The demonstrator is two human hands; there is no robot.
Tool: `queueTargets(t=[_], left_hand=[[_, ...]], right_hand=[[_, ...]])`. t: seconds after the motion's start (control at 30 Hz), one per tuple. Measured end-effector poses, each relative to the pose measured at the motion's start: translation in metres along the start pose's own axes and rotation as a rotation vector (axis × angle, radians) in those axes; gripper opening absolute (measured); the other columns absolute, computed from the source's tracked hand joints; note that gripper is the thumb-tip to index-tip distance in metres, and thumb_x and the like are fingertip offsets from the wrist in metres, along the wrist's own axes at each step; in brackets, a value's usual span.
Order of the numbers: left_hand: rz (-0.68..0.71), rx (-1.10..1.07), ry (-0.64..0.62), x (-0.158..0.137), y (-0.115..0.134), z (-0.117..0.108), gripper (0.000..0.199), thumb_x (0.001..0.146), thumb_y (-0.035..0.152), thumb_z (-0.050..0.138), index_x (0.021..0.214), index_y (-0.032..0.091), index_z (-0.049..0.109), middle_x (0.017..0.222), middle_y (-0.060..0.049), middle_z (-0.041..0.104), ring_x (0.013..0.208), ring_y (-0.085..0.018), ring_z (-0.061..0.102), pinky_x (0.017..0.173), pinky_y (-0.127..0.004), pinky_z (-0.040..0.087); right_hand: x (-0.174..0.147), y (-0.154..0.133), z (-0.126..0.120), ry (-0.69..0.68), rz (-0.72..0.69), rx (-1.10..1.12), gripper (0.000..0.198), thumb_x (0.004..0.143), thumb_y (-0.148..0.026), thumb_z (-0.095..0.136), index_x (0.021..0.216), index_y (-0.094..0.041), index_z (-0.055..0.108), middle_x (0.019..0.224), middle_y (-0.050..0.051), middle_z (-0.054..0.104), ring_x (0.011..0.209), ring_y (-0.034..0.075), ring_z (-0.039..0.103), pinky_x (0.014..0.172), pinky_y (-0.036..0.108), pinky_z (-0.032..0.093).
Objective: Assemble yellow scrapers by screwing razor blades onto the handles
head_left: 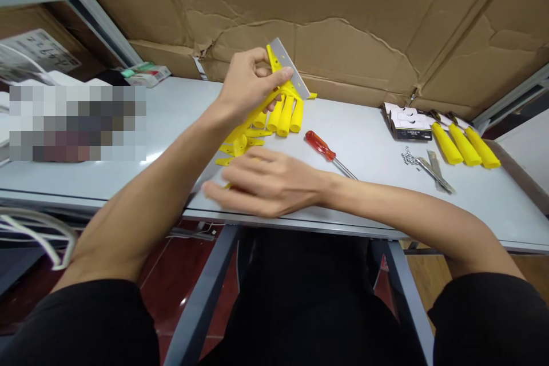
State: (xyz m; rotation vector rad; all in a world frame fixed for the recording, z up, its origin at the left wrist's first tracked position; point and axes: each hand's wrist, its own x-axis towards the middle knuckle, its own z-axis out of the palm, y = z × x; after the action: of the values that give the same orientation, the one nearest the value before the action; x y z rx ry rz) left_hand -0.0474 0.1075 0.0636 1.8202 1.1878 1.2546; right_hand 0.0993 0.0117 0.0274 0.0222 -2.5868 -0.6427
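Observation:
My left hand is raised above the table and closed on a yellow plastic scraper. Its flat grey blade lies against the yellow head, with the thumb pressed on the blade. Lower down, my right hand is over the table's front part, blurred, its fingers stretched to the left and apart. Loose yellow plastic pieces lie just beyond those fingers. Several yellow handles rest together under the raised scraper. To their right lies a screwdriver with a red handle, its shaft partly hidden by my right forearm.
On the right are small screws, a slim metal tool, black-and-white packs and yellow handles. Cardboard stands along the back edge. A small box sits at the left rear; white cables hang at the left.

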Motion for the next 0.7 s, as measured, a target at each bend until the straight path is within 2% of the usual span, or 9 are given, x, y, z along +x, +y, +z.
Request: queueTargets(t=[0.1,0.17,0.23,0.33,0.43,0.53,0.63,0.7], left_hand=[[0.017,0.006,-0.039,-0.011,0.007,0.011,0.056,0.081,0.072,0.081,0.099,0.024,0.060,0.068,0.005,0.065,0.061,-0.009,0.051,0.057,-0.026,0.041],[0.009,-0.005,-0.091,-0.019,0.010,0.023,0.051,0.083,0.066,0.082,0.100,0.023,0.062,0.069,0.003,0.066,0.059,-0.010,0.052,0.055,-0.027,0.041],[-0.003,-0.015,-0.181,-0.027,0.013,0.035,0.042,0.087,0.058,0.080,0.099,0.021,0.063,0.068,0.001,0.066,0.053,-0.010,0.052,0.051,-0.028,0.040],[-0.008,0.010,-0.322,-0.039,0.018,0.049,0.025,0.092,0.042,0.074,0.092,0.021,0.061,0.060,0.003,0.059,0.045,-0.010,0.050,0.046,-0.028,0.037],[-0.040,0.030,-0.429,-0.047,0.024,0.058,0.021,0.093,0.034,0.072,0.087,0.021,0.056,0.058,0.003,0.058,0.043,-0.009,0.049,0.044,-0.027,0.037],[-0.083,0.034,-0.501,-0.051,0.026,0.063,0.021,0.093,0.033,0.072,0.088,0.021,0.056,0.063,0.001,0.064,0.043,-0.008,0.051,0.043,-0.025,0.038],[-0.126,0.041,-0.530,-0.052,0.022,0.067,0.022,0.093,0.034,0.073,0.088,0.022,0.055,0.065,0.001,0.066,0.042,-0.008,0.050,0.041,-0.025,0.037],[-0.144,0.043,-0.537,-0.052,0.019,0.068,0.023,0.093,0.035,0.073,0.088,0.022,0.055,0.066,0.001,0.066,0.041,-0.008,0.051,0.041,-0.025,0.038]], right_hand=[[-0.045,0.014,-0.035,0.193,0.525,0.275,0.043,0.111,-0.018,0.033,0.136,-0.021,0.068,0.117,0.007,0.068,0.088,0.010,0.066,0.069,0.023,0.056],[-0.080,0.034,-0.055,0.323,0.853,0.519,0.034,0.109,-0.034,0.051,0.136,-0.025,0.068,0.115,0.007,0.068,0.078,0.008,0.064,0.061,0.022,0.053],[-0.117,0.058,-0.068,0.462,1.064,0.665,0.041,0.097,-0.043,0.073,0.134,-0.026,0.069,0.110,0.007,0.071,0.067,0.005,0.060,0.057,0.023,0.048],[-0.167,0.086,-0.076,0.564,1.169,0.774,0.054,0.076,-0.041,0.092,0.123,-0.023,0.071,0.078,0.004,0.069,0.066,0.006,0.061,0.055,0.024,0.041],[-0.194,0.094,-0.078,0.589,1.284,0.863,0.045,0.066,-0.034,0.098,0.100,-0.021,0.072,0.077,0.002,0.069,0.068,0.006,0.063,0.056,0.025,0.040],[-0.192,0.085,-0.079,0.582,1.345,0.971,0.044,0.067,-0.037,0.097,0.094,-0.019,0.067,0.087,0.002,0.071,0.071,0.008,0.063,0.058,0.024,0.047],[-0.176,0.072,-0.079,0.476,1.300,1.120,0.048,0.071,-0.045,0.095,0.097,-0.019,0.064,0.095,0.004,0.072,0.078,0.012,0.068,0.068,0.029,0.058],[-0.168,0.066,-0.078,0.413,1.265,1.163,0.048,0.072,-0.046,0.094,0.097,-0.017,0.064,0.092,0.005,0.072,0.078,0.013,0.069,0.070,0.030,0.059]])
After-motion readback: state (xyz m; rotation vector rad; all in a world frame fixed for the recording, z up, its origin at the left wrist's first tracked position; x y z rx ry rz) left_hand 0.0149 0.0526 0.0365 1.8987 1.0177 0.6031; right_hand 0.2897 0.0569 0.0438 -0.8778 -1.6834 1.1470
